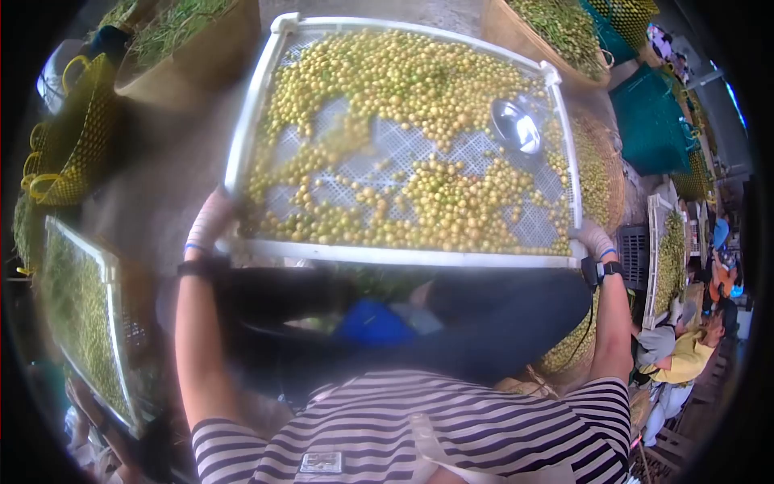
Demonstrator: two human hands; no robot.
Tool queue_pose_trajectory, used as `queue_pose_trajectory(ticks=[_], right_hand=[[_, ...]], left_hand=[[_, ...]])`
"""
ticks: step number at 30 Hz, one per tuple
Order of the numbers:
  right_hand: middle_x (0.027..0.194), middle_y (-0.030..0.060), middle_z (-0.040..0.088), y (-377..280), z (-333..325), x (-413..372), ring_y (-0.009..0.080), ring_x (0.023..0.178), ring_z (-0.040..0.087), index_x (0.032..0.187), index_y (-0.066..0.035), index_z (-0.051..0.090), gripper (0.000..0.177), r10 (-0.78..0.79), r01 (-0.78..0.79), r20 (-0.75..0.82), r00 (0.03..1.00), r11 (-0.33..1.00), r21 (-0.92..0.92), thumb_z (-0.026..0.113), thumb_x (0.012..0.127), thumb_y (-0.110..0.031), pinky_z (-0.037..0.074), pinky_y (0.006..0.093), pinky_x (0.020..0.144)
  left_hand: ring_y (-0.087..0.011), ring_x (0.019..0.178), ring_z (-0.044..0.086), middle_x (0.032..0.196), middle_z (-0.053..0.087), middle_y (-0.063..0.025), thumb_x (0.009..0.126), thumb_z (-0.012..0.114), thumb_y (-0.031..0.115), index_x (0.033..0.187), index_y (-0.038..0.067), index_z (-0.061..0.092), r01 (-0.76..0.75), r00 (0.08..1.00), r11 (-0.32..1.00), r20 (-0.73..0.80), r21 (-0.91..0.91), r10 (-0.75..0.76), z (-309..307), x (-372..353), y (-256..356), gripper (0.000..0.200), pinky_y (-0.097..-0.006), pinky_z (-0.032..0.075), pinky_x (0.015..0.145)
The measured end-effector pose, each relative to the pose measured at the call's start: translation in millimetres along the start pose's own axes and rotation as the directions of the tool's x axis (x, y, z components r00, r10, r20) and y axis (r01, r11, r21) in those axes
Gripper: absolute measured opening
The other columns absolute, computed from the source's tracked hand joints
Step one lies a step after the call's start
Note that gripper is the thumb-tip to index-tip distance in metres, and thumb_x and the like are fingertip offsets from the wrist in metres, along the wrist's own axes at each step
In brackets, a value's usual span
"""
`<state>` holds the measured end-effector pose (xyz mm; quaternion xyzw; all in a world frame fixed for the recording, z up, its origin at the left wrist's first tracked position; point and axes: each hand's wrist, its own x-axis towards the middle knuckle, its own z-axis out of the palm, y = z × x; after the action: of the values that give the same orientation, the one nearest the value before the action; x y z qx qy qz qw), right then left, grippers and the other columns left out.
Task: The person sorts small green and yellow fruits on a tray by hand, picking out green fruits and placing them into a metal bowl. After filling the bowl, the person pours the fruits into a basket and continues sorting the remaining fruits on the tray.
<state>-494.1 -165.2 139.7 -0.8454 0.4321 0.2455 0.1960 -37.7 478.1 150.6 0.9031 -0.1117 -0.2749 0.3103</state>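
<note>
A large white mesh tray [419, 256] is held level over my lap, its lattice bottom showing between small round yellow-green fruits [451, 198]. The fruits lie thickest along the far side and the near right. At the near left corner, my left hand [214, 219], in a pale glove, is closed on the tray's rim. My right hand [595, 239], also gloved, grips the near right corner; its fingertips are partly hidden by the frame. A shiny metal bowl [518, 127] rests on the fruits towards the right side.
Beyond the tray are wide baskets [181, 77] of green stems and fruit. A second fruit tray [113, 323] stands at the left, near another person's arm [101, 415]. At right are a fruit-filled basket [601, 173], a green sack [653, 121], another tray [655, 258] and several people.
</note>
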Motion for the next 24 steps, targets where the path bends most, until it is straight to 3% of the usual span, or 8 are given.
queue_pose_trajectory(ticks=[3, 7, 10, 15, 17, 18, 19, 24], right_hand=[[0.089, 0.0223, 0.064, 15.5, 6.3, 18.5, 0.0347, 0.080, 0.063, 0.099, 0.000, 0.062, 0.040, 0.006, -0.009, -0.135, 0.991, 1.000, -0.022, 0.065, 0.069, -0.026, 0.050, 0.0400, 0.071], [0.090, 0.0232, 0.063, 24.6, 3.2, 68.3, 0.0356, 0.083, 0.063, 0.100, 0.001, 0.061, 0.032, 0.100, -0.147, -0.351, 0.931, 0.983, -0.108, 0.061, 0.073, -0.017, 0.050, 0.0405, 0.071], [0.092, 0.0234, 0.063, 45.9, -4.8, 116.1, 0.0350, 0.086, 0.063, 0.103, 0.001, 0.059, 0.032, 0.043, -0.109, -0.368, 0.929, 0.981, -0.162, 0.060, 0.074, -0.014, 0.050, 0.0411, 0.072], [0.095, 0.0240, 0.062, 16.5, -17.1, 84.5, 0.0356, 0.087, 0.062, 0.110, 0.001, 0.056, 0.036, -0.006, -0.018, -0.318, 0.948, 0.997, -0.073, 0.058, 0.076, -0.012, 0.049, 0.0410, 0.074], [0.096, 0.0236, 0.063, 14.6, -14.5, 73.1, 0.0359, 0.085, 0.062, 0.109, 0.001, 0.056, 0.035, 0.134, -0.075, -0.310, 0.941, 0.978, 0.194, 0.057, 0.076, -0.012, 0.048, 0.0402, 0.075], [0.096, 0.0231, 0.063, 27.9, -8.6, 72.5, 0.0356, 0.086, 0.061, 0.109, 0.001, 0.056, 0.035, -0.107, 0.067, -0.382, 0.918, 0.991, -0.115, 0.058, 0.077, -0.013, 0.047, 0.0404, 0.076], [0.098, 0.0229, 0.062, 23.9, -10.7, 50.4, 0.0346, 0.090, 0.060, 0.108, 0.000, 0.057, 0.034, -0.131, 0.128, -0.281, 0.951, 0.991, -0.029, 0.057, 0.078, -0.014, 0.047, 0.0403, 0.079], [0.093, 0.0216, 0.064, 5.2, -0.2, -25.0, 0.0295, 0.083, 0.062, 0.112, 0.001, 0.054, 0.040, -0.249, 0.286, -0.224, 0.942, 0.946, 0.154, 0.060, 0.077, -0.017, 0.048, 0.0381, 0.076]], left_hand=[[-0.0171, 0.084, 0.052, 0.092, 0.061, -0.0107, 0.082, 0.058, 0.015, 0.108, 0.000, 0.052, 0.063, 0.997, 0.991, 0.043, -0.115, -0.059, 5.2, -21.4, 18.4, 0.030, -0.0331, 0.043, 0.078], [-0.0184, 0.081, 0.052, 0.088, 0.057, -0.0099, 0.086, 0.052, 0.024, 0.104, 0.001, 0.049, 0.078, 0.997, 0.987, -0.013, 0.142, -0.077, 32.3, -49.1, -2.9, 0.029, -0.0352, 0.043, 0.077], [-0.0204, 0.084, 0.052, 0.090, 0.056, -0.0122, 0.087, 0.049, 0.023, 0.105, 0.000, 0.046, -0.103, 0.994, 0.949, 0.075, 0.298, 0.084, 47.5, -41.8, -57.6, 0.029, -0.0380, 0.042, 0.078], [-0.0217, 0.086, 0.052, 0.092, 0.057, -0.0144, 0.086, 0.051, 0.022, 0.110, -0.002, 0.043, -0.077, 0.995, 0.972, 0.084, 0.222, 0.060, 54.6, -66.7, -58.9, 0.034, -0.0382, 0.043, 0.079], [-0.0208, 0.087, 0.053, 0.094, 0.058, -0.0144, 0.086, 0.052, 0.021, 0.110, -0.002, 0.044, 0.154, 0.987, 0.986, 0.052, -0.058, -0.151, 46.3, -89.8, -16.7, 0.034, -0.0360, 0.044, 0.078], [-0.0187, 0.088, 0.054, 0.097, 0.058, -0.0121, 0.085, 0.053, 0.018, 0.112, -0.002, 0.046, 0.229, 0.972, 0.946, 0.103, -0.228, -0.210, 35.6, -104.6, 18.2, 0.034, -0.0331, 0.045, 0.078], [-0.0168, 0.088, 0.054, 0.099, 0.059, -0.0087, 0.084, 0.053, 0.014, 0.113, -0.002, 0.047, 0.051, 0.995, 0.941, 0.093, -0.334, -0.021, 42.4, -73.8, -52.6, 0.033, -0.0315, 0.045, 0.079], [-0.0179, 0.079, 0.057, 0.095, 0.060, -0.0079, 0.081, 0.056, 0.002, 0.113, 0.001, 0.050, 0.245, 0.967, 0.786, 0.205, -0.568, -0.153, 6.0, -55.4, -14.5, 0.033, -0.0319, 0.050, 0.069]])
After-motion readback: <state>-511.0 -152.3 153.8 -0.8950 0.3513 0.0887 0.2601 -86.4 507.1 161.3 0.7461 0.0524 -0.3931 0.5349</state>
